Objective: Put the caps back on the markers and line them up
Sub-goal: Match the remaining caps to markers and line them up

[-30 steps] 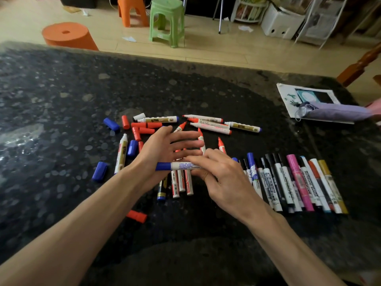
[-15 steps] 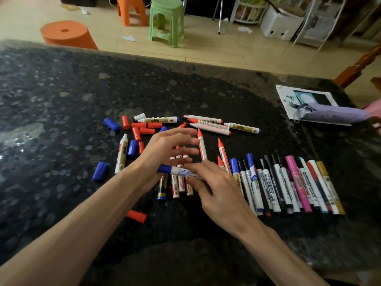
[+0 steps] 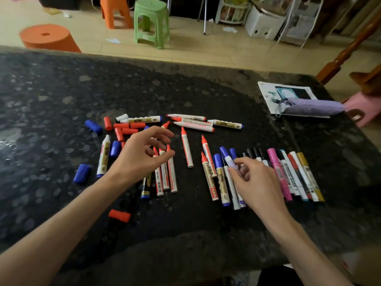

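So the right hand (image 3: 253,178) has a white-barrelled marker with a blue cap (image 3: 226,156) pinched by the barrel between thumb and fingertips, with the cap aimed at about 11 o'clock. It sits at the 9 o'clock end of the row of capped markers (image 3: 292,172), on top of or just against the other blue-capped ones there. I honestly can't tell whether it's touching them or lifted a hair. The row runs off toward 3 o'clock from the hand through black, pink, red and mustard-yellow caps, all lying side by side.

The left hand (image 3: 144,153) is holding nothing. Its fingers are loosely curled and spread a bit, and it hovers above a small bunch of uncapped red-tipped white markers (image 3: 172,176) with their tips pointing to 12 o'clock. Two or three more of those lie in the gap between the hands, and a few sit sideways at 12 o'clock.

There are loose red plastic caps (image 3: 129,131) clustered at 11 o'clock of the left hand, and another red cap (image 3: 119,215) lies alone at its 6 o'clock. Loose blue plastic caps (image 3: 82,173) are scattered out at 9 to 10 o'clock.

Everything is on a dark speckled stone table (image 3: 61,89). A folded purple umbrella (image 3: 309,107) lies on a white printed sheet (image 3: 268,93) at the table's 2 o'clock corner.
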Tool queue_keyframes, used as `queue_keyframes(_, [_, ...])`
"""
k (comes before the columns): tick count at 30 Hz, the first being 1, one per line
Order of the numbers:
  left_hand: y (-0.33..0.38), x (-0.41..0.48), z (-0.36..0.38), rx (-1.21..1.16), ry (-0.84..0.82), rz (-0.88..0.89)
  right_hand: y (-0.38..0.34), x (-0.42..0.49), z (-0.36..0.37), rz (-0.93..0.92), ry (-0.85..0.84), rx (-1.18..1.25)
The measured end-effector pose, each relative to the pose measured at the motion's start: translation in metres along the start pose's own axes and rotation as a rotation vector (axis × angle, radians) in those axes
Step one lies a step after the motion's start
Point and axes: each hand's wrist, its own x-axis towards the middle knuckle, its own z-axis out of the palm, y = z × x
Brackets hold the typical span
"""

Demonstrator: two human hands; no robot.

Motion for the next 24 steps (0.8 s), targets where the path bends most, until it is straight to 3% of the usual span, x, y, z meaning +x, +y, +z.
queue_keyframes(8, [-0.016, 0.009, -0.025, 0.066, 0.147, -0.03, -0.009, 0.003, 0.0, -0.006, 0.018, -0.156])
queue_keyframes(12, [-0.04, 0.007, -0.056, 0.251, 0.237, -0.138, -0.026, 0.006, 0.0, -0.052, -0.013, -0.167])
queue_keyframes(16, [-0.055, -0.005, -0.076, 0.47, 0.237, -0.197, -0.051, 0.008, 0.006, -0.139, -0.027, -0.113])
queue_keyframes(24, [-0.06, -0.008, -0.077, 0.637, 0.177, -0.142, -0.094, 0.015, 0.031, -0.289, -0.12, 0.042])
